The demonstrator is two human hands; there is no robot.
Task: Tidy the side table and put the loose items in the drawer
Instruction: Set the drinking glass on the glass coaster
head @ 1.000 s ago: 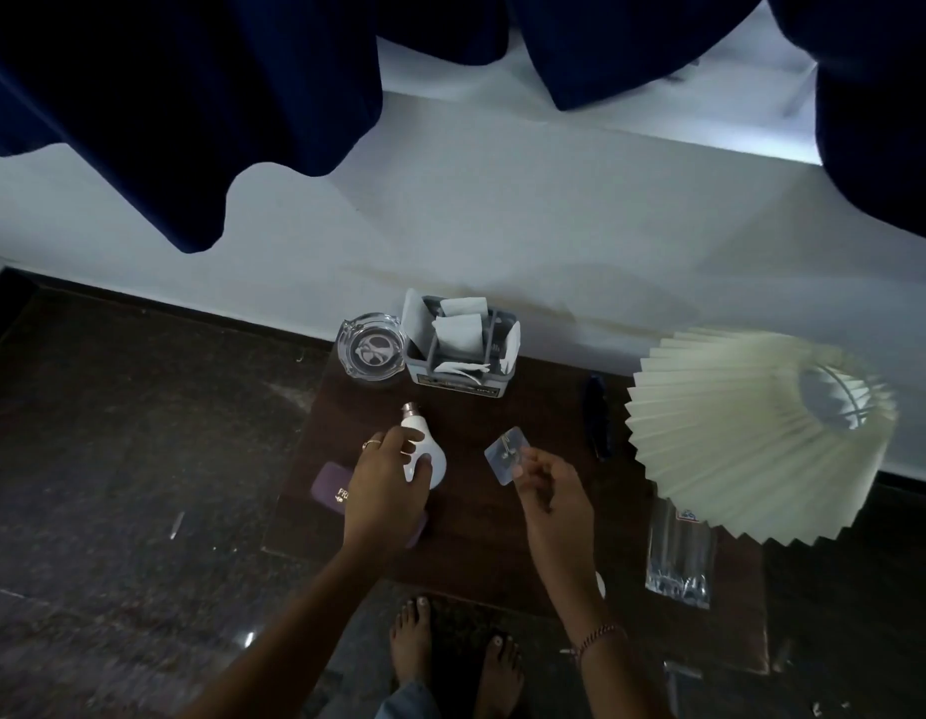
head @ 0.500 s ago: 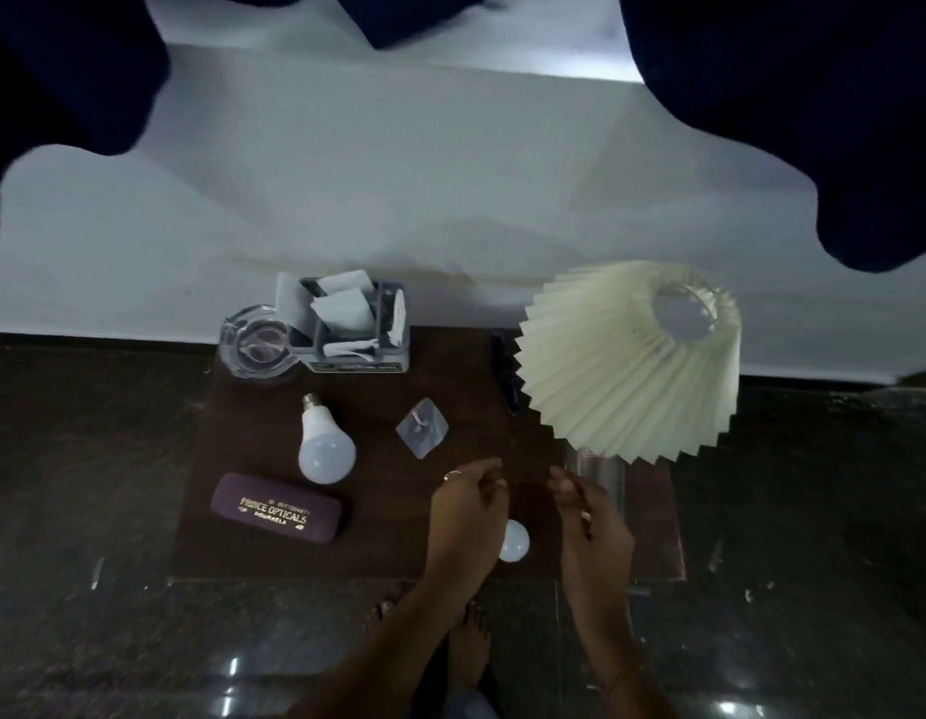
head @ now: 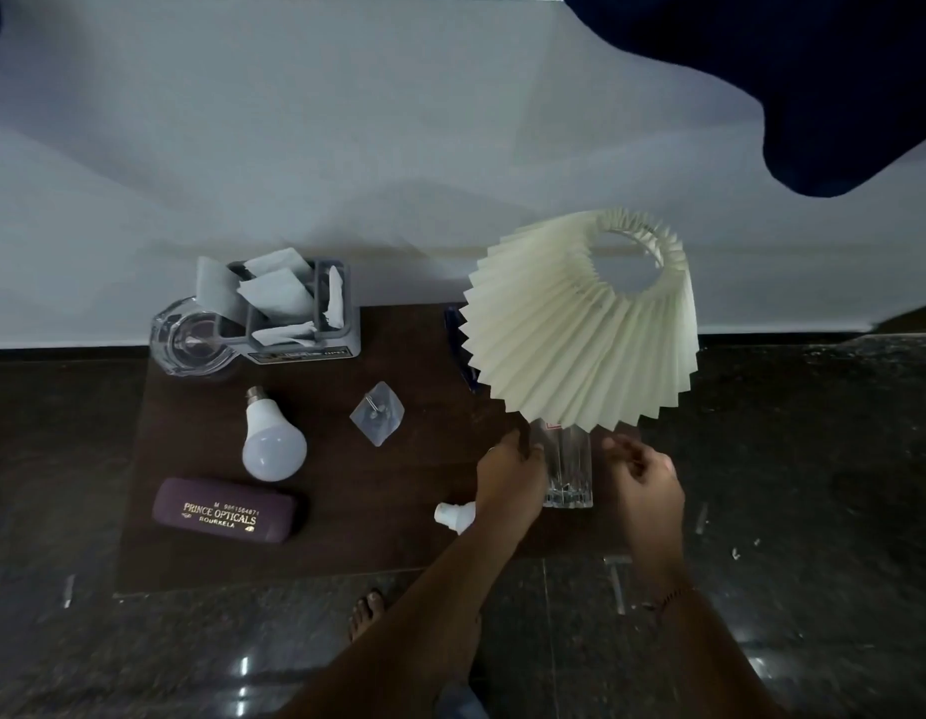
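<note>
Both hands sit nearest, left hand and right hand half-open and empty either side of the clear glass lamp base on the surface. Loose items lie beyond: small bulb, glasses case, large bulb. A careless squeeze could tip the pleated shade over.

Both hands, left and right, flank a clear ribbed glass lamp base near the dark wooden side table's right edge.
</note>
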